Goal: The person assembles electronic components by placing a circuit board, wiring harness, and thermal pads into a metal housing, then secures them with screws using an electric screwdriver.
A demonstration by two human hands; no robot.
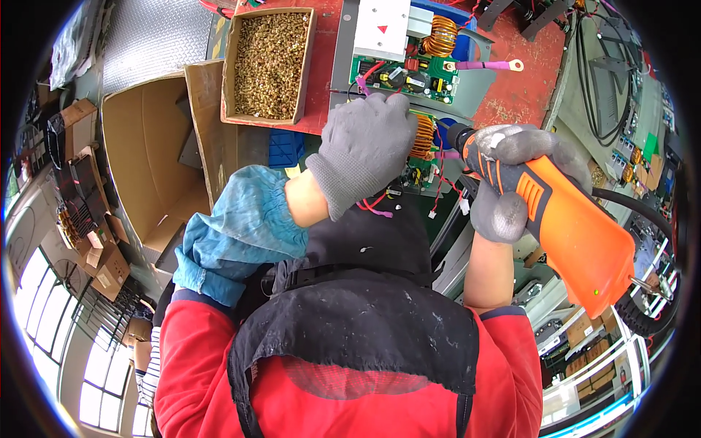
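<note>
My right hand [518, 171], in a grey glove, is closed round an orange and black corded power screwdriver [577, 226]. Its dark nose points left, beside a copper-wound coil [422, 136] on a green circuit board. My left hand [369, 150], also gloved, is over the near edge of the assembly with its fingers curled down. Whatever those fingers hold is hidden beneath the hand. Just beyond them lies another green circuit board [412, 79] with a white metal plate [381, 29], a coil [440, 36] and a purple-sleeved ring terminal [515, 66].
A tray of small brass-coloured fasteners [270, 66] sits on the red bench [325, 66], left of the boards. An open cardboard box [146, 160] stands nearer on the left. Loose red wires with white connectors [464, 206] hang between my hands. The tool's black cable [635, 203] runs off right.
</note>
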